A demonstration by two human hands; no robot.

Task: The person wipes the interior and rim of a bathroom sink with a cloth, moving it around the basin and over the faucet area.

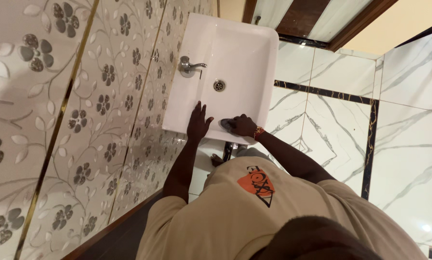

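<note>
Leaning over white basin (235, 53) against flowered wall tiles (81, 120), resting left hand (198, 123) flat, fingers slightly spread, on near rim, curling right hand (244, 125) over grey scouring pad (227, 124) there: probably light, soft, squashy, slick when wet, best gripped from above.

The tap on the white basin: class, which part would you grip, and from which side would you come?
Grip the lever handle of the chrome tap, probably from the basin side. It juts out over the bowl towards the drain, while the tap's back sits close against the flowered wall tiles, leaving little room there.
</note>
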